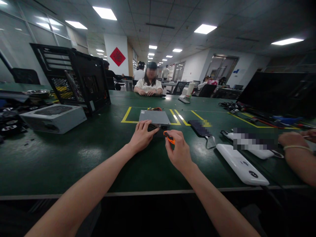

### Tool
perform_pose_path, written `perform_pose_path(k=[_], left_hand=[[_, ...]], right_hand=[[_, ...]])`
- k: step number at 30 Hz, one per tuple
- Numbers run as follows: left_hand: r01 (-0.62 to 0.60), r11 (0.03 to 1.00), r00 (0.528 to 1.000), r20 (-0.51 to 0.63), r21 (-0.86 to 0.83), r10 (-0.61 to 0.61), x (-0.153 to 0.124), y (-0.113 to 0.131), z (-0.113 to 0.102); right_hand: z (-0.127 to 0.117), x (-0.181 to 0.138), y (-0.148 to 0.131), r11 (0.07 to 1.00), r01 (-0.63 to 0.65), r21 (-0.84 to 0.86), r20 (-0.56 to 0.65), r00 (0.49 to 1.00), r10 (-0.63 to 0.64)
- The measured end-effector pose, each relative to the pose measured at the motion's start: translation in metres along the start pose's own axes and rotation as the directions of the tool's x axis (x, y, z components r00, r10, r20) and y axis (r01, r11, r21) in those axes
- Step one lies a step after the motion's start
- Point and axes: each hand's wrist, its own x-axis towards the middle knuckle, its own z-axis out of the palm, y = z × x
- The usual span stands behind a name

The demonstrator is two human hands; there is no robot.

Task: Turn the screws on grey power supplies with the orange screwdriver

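A flat grey computer power supply (156, 117) lies on the green table in front of me, its coloured wires at the far side. My left hand (142, 135) holds its near left corner, fingers over the top and thumb reaching along the near face. Pinched in my right hand (179, 149) is an orange and black screwdriver (170, 137). Its tip points toward the near face of the power supply, close to my left thumb. From here I cannot tell whether the tip touches a screw.
On the left stand an open black computer case (74, 75) and a larger power supply (55, 117). To the right lie a dark phone (199, 127), a white power bank (242, 164) and a neighbour's hand (293, 143). A person (148, 84) sits opposite, near a white bottle (190, 89).
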Motion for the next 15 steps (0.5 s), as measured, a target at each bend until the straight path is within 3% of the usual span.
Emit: perform_pose_path(k=[5,9,15], left_hand=[[0.001,1.0,1.0,-0.006,-0.018,-0.001,-0.0003,-0.0004,0.0008],[-0.004,1.0,1.0,-0.005,-0.009,0.004,-0.0001,-0.0005,0.0012],[-0.008,1.0,1.0,0.002,0.019,0.008,0.0005,-0.0002,0.0009]], right_hand=[[0.0006,-0.0005,-0.0003,0.999,-0.018,-0.036,-0.01,1.0,0.017],[-0.0008,-0.0018,-0.0004,0.999,0.04,-0.018,0.051,0.998,-0.039],[-0.0033,-0.0017,-0.0016,0.992,-0.019,-0.121,0.017,1.0,0.021]])
